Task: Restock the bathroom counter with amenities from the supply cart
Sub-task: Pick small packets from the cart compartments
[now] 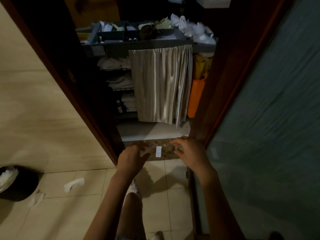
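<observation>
Cart one; left hand, right hand, both empty; bin one.

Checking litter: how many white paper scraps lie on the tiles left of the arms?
2: one scrap near mid-floor, a second scrap beside the black bin; others may be hidden.

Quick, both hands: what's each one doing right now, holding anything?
Left hand: open, fingers spread, holding nothing.
Right hand: open, fingers loosely bent, holding nothing.
</observation>
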A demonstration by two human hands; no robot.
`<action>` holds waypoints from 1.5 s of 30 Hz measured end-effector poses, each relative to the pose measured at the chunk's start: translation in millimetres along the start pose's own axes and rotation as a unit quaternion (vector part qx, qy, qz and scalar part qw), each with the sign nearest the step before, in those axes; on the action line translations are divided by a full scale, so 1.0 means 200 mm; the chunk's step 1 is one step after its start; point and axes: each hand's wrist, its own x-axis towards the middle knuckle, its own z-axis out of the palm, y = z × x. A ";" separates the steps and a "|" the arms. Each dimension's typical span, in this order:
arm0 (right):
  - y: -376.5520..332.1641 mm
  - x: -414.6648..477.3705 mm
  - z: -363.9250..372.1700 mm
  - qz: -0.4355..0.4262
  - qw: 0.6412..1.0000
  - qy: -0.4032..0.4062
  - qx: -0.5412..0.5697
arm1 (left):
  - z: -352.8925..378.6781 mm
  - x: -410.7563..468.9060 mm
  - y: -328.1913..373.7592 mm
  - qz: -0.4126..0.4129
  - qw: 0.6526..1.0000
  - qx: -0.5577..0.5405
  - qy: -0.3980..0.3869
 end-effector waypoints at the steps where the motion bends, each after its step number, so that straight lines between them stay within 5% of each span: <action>1: 0.03 0.04 0.00 0.005 1.000 -0.006 0.003 | 0.01 0.04 0.00 -0.008 1.000 -0.008 -0.006; 12: 0.35 0.77 -0.01 -0.003 0.999 0.040 0.019 | 0.11 1.00 0.05 0.023 0.998 -0.047 -0.045; 24: 0.46 1.98 -0.27 0.015 0.999 -0.004 0.045 | -0.14 2.18 0.10 0.029 0.993 -0.108 0.036; 45: 0.24 3.44 -0.14 -0.095 0.994 -0.013 0.052 | -0.38 3.22 -0.42 -0.049 0.989 -0.101 0.095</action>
